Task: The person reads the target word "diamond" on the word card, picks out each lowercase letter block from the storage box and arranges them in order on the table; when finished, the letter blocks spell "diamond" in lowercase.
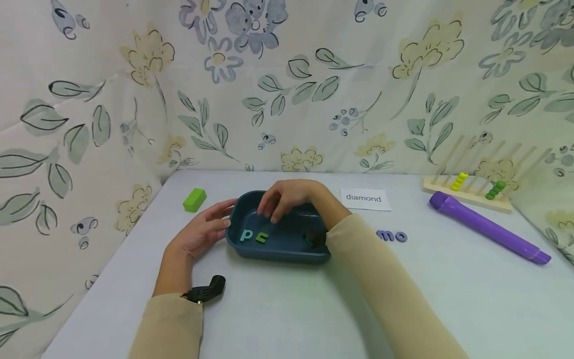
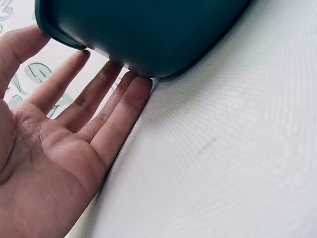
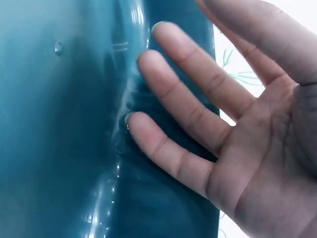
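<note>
A dark teal plastic tray (image 1: 278, 255) sits on the white table. My left hand (image 1: 204, 232) is at its left end, fingers fairly straight. In the left wrist view, its fingertips (image 2: 141, 89) touch the tray's outer wall (image 2: 148, 34). Over the tray hovers my right hand (image 1: 289, 197), fingers loosely bent and holding nothing; the right wrist view shows them spread beside the glossy inner wall (image 3: 64, 124). Inside lie a light blue letter p (image 1: 246, 235), a green letter (image 1: 262, 238) and dark green pieces (image 1: 310, 239), partly hidden by my right sleeve.
A white card reading "diamond" (image 1: 365, 199) lies behind purple letters m (image 1: 385, 235) and o (image 1: 401, 237). At the right are a purple rod (image 1: 489, 227) and a wooden peg stand (image 1: 466, 195) with beads. A green block (image 1: 195, 199) stands back left, before a floral curtain (image 1: 287, 99).
</note>
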### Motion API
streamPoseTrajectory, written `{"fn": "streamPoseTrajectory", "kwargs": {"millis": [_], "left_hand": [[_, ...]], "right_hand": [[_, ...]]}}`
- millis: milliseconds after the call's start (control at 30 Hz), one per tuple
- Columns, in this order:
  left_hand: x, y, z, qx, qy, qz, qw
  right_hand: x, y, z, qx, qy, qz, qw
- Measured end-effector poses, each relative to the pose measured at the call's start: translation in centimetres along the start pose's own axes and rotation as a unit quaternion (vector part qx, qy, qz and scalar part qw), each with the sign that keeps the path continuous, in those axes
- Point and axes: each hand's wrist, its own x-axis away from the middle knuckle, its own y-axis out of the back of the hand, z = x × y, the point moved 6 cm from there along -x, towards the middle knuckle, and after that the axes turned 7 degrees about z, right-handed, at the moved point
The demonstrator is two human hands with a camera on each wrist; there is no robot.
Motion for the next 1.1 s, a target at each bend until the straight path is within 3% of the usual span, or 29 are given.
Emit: {"fn": "streamPoseTrajectory", "kwargs": {"millis": [400, 800, 1100], "left_hand": [[0.0, 0.0, 0.0, 0.0, -0.006, 0.003, 1.0], [-0.2, 0.0, 0.2, 0.004, -0.002, -0.001, 1.0], [-0.2, -0.1, 0.1, 0.006, -0.006, 0.006, 0.9999]], "right_hand": [[-1.2, -1.3, 0.1, 0.063, -0.071, 0.05, 0.9942], [-2.5, -2.7, 0.0, 0.083, -0.072, 0.099, 0.989], [-2.6, -2.9, 0.0, 0.098, -0.075, 0.11, 0.9862]]}}
